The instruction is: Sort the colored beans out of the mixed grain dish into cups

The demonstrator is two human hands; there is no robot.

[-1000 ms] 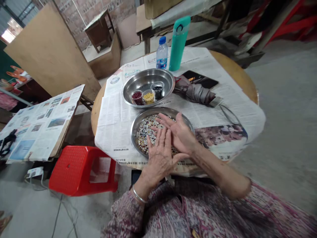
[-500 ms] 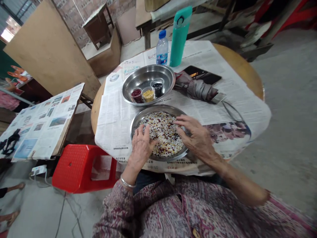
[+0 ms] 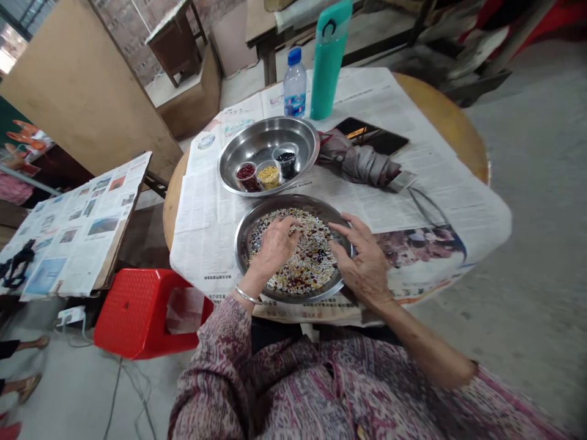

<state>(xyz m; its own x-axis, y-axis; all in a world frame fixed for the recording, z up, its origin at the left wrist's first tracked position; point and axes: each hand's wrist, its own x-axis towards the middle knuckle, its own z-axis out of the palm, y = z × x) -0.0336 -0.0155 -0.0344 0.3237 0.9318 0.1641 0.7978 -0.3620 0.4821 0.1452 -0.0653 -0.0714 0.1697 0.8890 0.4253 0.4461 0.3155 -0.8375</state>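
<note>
Round wooden table, spread with newspaper, was inspected. Left hand was found bunched among mixed beans and grains on a steel plate, whether any are pinched being indeterminable, while right hand was found spread open against the plate's rim; three small cups were noted in a steel bowl just beyond. Spillage over the shallow rim is judged possible if pressure there tips the plate.

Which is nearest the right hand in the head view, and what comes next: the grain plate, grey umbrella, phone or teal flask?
From the right hand, nearest first:
1. steel plate of mixed grains, directly under it
2. folded grey umbrella, ahead on the newspaper
3. black phone, just beyond the umbrella
4. teal flask, at the far edge
</note>
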